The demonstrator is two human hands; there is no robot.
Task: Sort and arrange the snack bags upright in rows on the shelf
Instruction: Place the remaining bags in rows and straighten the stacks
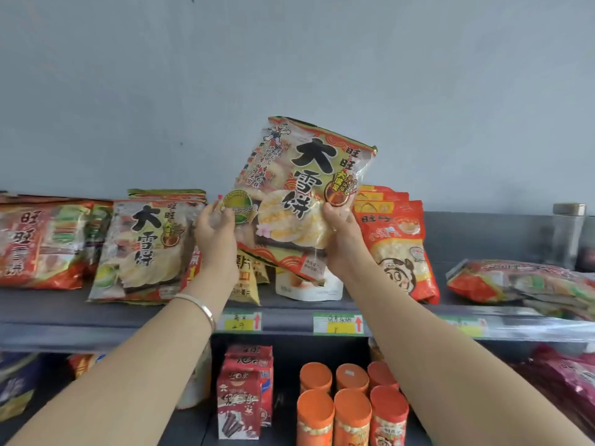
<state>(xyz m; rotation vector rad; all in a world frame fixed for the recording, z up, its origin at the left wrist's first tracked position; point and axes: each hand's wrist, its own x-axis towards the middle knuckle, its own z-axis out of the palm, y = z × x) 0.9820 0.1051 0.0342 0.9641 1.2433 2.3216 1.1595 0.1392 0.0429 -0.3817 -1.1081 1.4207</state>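
Currently one large rice-cracker bag (306, 194) is up in the air above the top shelf (58, 304), its printed face toward the camera and its top leaning right. Both grips are closed on it. The left grip (215, 230) pinches its lower left edge and the right grip (341, 239) clasps its lower right edge, so the bag sits between them and rises above both. One silver bangle (199, 305) circles the left wrist.

Behind the bag's bottom edge stands one white pouch (309, 289), beside small yellow bags (248, 281) too hidden to count. To the left, two matching cracker bags (141, 249) lean back, one behind the other. To the right, red-orange bags (399, 249) stand packed front to back, with three tops showing. Farther right, one bag (515, 281) lies flat near a clear jar (568, 235). Three price tags (338, 323) line the shelf's front edge. Below, six orange-lidded canisters (351, 410) stand in two rows of three.
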